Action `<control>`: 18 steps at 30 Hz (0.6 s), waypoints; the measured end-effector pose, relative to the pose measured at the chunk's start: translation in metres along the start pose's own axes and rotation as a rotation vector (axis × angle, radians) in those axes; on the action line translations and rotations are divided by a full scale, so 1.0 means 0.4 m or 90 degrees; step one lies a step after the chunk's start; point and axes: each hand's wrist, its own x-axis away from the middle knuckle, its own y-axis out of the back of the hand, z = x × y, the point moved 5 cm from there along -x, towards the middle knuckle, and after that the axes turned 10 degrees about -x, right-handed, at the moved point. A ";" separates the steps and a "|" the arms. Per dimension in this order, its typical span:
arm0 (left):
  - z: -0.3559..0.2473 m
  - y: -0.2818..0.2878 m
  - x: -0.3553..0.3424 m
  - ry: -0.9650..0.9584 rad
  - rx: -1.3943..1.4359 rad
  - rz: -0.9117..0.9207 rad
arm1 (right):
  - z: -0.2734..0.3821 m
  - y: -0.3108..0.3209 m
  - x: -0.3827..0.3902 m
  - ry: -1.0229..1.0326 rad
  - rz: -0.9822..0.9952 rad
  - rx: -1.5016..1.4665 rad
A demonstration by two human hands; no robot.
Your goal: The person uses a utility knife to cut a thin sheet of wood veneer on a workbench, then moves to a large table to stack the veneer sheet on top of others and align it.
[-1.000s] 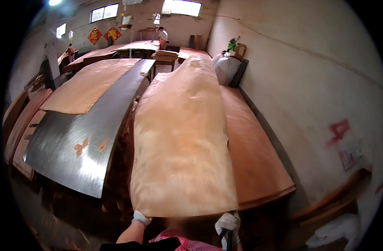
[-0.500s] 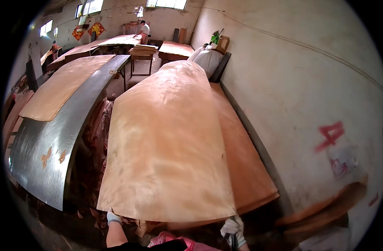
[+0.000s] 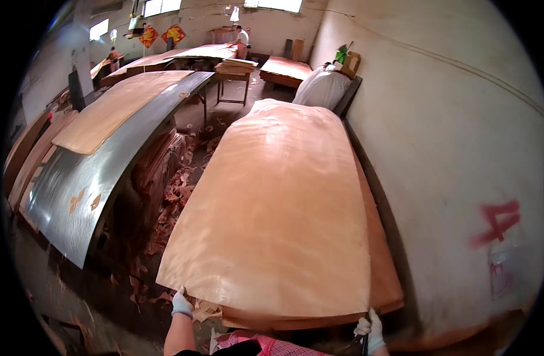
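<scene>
A large pale wood veneer sheet (image 3: pixel 278 219) stretches away from me over a stack of similar reddish sheets (image 3: pixel 386 273), which shows along its right side and under its near edge. My left hand (image 3: pixel 182 303), in a whitish glove, is closed on the sheet's near left corner. At the near right corner my right hand (image 3: pixel 373 333), also gloved, grips the sheet's edge. A thin dark tool (image 3: pixel 365 345) sticks down from that same hand; its kind is hard to make out. The sheet's far end looks slightly rumpled.
To the left stands a metal-topped table (image 3: pixel 114 184) with another veneer sheet (image 3: pixel 120 110) on it. Wood scraps (image 3: pixel 178 188) litter the floor between. A wall (image 3: pixel 444 148) runs along the right. Beyond are a white sack (image 3: pixel 324 89), a small table (image 3: pixel 231 77) and a person (image 3: pixel 242 38).
The veneer sheet has shifted right over the stack and covers more of it. Both hands have moved right with its corners. The whole view has turned somewhat left.
</scene>
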 end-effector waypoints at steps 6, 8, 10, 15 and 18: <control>0.234 -0.113 0.129 -0.099 -0.019 -0.029 | 0.211 0.160 0.038 0.016 -0.090 0.103; 0.321 -0.176 0.184 -0.008 -0.049 0.001 | 0.255 0.191 0.078 0.047 -0.166 0.067; 0.404 -0.214 0.233 -0.018 0.079 -0.035 | 0.296 0.220 0.104 0.103 -0.204 0.142; 0.523 -0.233 0.210 0.000 0.003 -0.174 | 0.391 0.291 0.038 0.223 -0.263 0.314; 0.552 -0.235 0.154 -0.053 -0.033 -0.228 | 0.455 0.313 -0.073 0.252 -0.253 0.404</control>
